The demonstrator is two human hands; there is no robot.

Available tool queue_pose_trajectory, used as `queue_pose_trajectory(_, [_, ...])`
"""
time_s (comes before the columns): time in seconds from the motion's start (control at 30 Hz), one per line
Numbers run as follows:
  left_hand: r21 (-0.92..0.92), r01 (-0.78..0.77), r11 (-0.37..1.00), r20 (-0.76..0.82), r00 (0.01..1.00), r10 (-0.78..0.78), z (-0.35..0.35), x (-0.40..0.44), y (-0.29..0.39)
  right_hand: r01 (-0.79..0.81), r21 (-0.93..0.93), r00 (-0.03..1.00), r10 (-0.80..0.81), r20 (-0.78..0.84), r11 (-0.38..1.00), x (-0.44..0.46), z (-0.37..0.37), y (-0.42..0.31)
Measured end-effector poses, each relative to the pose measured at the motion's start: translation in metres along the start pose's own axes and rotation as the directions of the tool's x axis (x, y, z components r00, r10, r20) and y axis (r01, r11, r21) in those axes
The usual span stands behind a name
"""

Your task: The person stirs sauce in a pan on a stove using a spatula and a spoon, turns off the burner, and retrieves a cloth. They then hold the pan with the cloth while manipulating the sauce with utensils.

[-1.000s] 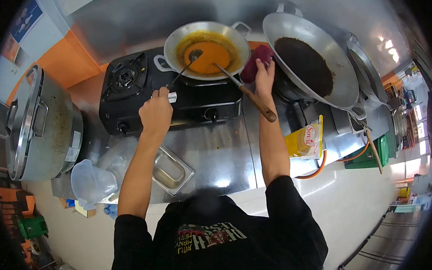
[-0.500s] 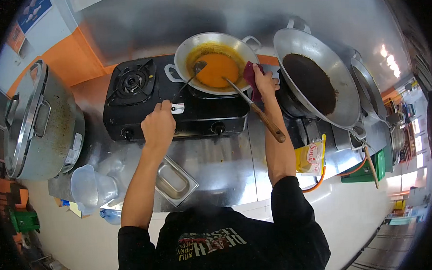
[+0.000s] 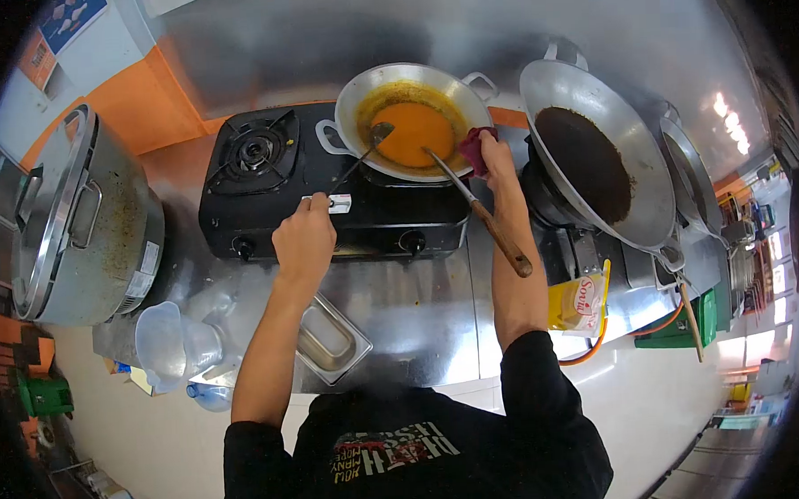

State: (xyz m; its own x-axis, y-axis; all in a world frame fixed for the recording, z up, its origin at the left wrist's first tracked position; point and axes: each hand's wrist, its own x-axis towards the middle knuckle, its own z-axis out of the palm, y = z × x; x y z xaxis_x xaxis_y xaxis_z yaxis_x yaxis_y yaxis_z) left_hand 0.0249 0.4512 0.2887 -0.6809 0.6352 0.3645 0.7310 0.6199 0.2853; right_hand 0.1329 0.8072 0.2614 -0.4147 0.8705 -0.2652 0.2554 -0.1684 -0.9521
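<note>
My left hand (image 3: pixel 304 238) is closed around the handle of a ladle (image 3: pixel 382 132), whose bowl lies at the left side of the orange sauce (image 3: pixel 415 135). That sauce fills the bottom of a two-handled metal wok (image 3: pixel 475 110) on the right burner of the black gas stove (image 3: pixel 327 233). At the wok's right rim, my right hand (image 3: pixel 497 154) pinches a dark red cloth (image 3: pixel 475 151) against the edge; the fingertips are partly hidden. A wooden-handled utensil (image 3: pixel 502 239) leans out of the sauce over the wok's front rim, its handle crossing above my right forearm.
A larger wok (image 3: pixel 651 180) with dark contents stands to the right. Near it lies a yellow Sovia pouch (image 3: pixel 580 302). A steel pan (image 3: pixel 334 338), a plastic jug (image 3: pixel 174 347) and a large lidded pot (image 3: pixel 118 226) occupy the left and front counter.
The whole view has shifted slightly. The ladle's bowl sits a little lower in the sauce, and the cloth looks more bunched at the rim under my right hand.
</note>
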Motion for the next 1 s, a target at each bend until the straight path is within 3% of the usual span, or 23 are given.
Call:
queue_pose_trajectory(0.07, [0.0,0.002,1.0,0.003,1.0,-0.002,0.0,0.001,-0.001,-0.051,0.154,0.998,0.045,0.04,0.987,0.005,0.001,0.007])
queue_pose_trajectory(0.37, [0.054,-0.011,0.998,-0.027,1.0,0.012,-0.008,0.003,0.003,0.09,0.361,0.981,-0.145,0.127,0.928,-0.004,0.002,0.02])
queue_pose_trajectory(0.57, [0.147,-0.068,0.987,-0.108,0.99,0.085,-0.014,0.003,-0.004,0.101,0.311,0.976,-0.154,0.151,0.945,-0.006,-0.003,0.03])
queue_pose_trajectory(0.77, [0.227,-0.128,0.965,-0.137,0.977,0.162,-0.026,-0.007,-0.012,0.013,0.438,0.982,-0.094,0.163,0.899,-0.064,0.001,0.006])
queue_pose_trajectory(1.0, [0.336,-0.164,0.927,-0.164,0.96,0.229,-0.056,-0.035,-0.03,0.142,0.356,0.962,-0.213,0.169,0.924,-0.094,-0.007,0.007])
